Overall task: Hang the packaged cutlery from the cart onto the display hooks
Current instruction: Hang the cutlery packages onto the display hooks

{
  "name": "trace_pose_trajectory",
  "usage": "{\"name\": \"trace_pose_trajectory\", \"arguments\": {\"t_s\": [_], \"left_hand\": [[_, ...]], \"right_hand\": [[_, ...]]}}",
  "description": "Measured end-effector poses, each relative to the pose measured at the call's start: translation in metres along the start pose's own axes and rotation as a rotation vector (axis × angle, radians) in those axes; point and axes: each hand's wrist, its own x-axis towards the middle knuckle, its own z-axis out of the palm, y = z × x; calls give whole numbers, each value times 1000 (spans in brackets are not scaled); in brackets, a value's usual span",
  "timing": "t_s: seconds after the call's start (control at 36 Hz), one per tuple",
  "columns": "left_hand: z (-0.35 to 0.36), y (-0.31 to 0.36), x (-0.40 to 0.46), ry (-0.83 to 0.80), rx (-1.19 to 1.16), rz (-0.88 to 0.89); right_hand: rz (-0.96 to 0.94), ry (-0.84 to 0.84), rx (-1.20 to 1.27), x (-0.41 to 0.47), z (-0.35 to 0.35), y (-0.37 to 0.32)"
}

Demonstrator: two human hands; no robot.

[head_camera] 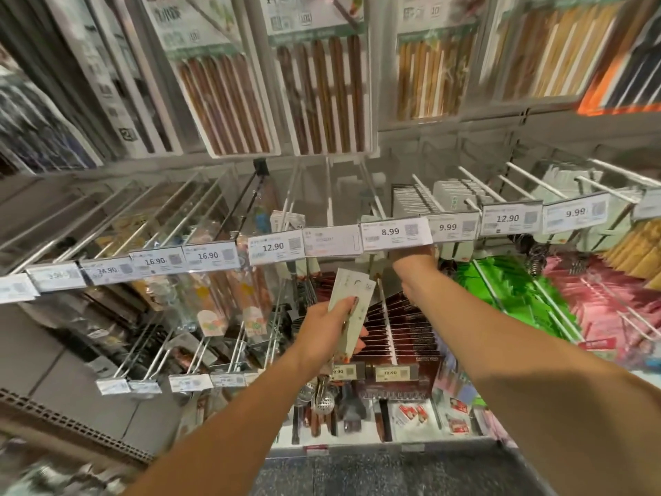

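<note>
The left hand (323, 325) is gripping a small stack of pale cutlery packs (348, 309), fingers curled round their lower half, tops fanning up past the grip. Above and right of them, the right hand (416, 261) is reaching under the 8.99 price tag (395, 233); its fingers are hidden, so I cannot tell its grip.

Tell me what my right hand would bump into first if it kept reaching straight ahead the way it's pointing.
Probably the 8.99 price tag and the white packs hanging behind it. Your right hand is already right under that tag, fingers hidden behind it, so depth is hard to judge.
</note>
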Motion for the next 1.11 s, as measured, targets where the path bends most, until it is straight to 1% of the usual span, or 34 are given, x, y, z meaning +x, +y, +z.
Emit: {"name": "trace_pose_trajectory", "arguments": {"t_s": [0.06, 0.08, 0.17, 0.19, 0.22, 0.28, 0.33, 0.36, 0.44, 0.53, 0.67, 0.75, 0.89, 1.06, 1.11], "left_hand": [[0, -1, 0, 2, -1, 12], [1, -2, 0, 6, -7, 23], [3, -6, 4, 23, -46, 44], [4, -7, 5, 26, -74, 45], [4, -8, 6, 29, -97, 54], [7, -10, 7, 27, -115, 85], [10, -14, 10, 24, -77, 125], [12, -15, 11, 39, -47, 142], [15, -18, 14, 77, 56, 180], [15, -17, 12, 25, 58, 206], [9, -14, 14, 83, 69, 271], [6, -6, 13, 121, 57, 269], [6, -1, 14, 97, 49, 232], [5, -3, 12, 85, 64, 231], [5, -2, 11, 80, 46, 225]], "right_hand": [[44, 5, -113, -4, -3, 2], [24, 25, -175, -4, -4, 7], [-166, 60, -241, -10, -9, 26], [-184, 47, -241, -14, -11, 33], [-174, 9, -210, -19, -14, 39], [-138, -145, -120, -32, -21, 49], [-145, -284, -83, -41, -26, 55], [-162, -314, -68, -43, -27, 58], [-189, -283, 5, -47, -31, 58], [-182, -270, 64, -48, -35, 53], [-267, -277, 30, -52, -43, 44], [-285, -251, 48, -51, -40, 36], [-250, -171, 100, -40, -30, 26], [-247, -166, 215, -33, -28, 18], [-246, -134, 225, -30, -27, 17]]}}
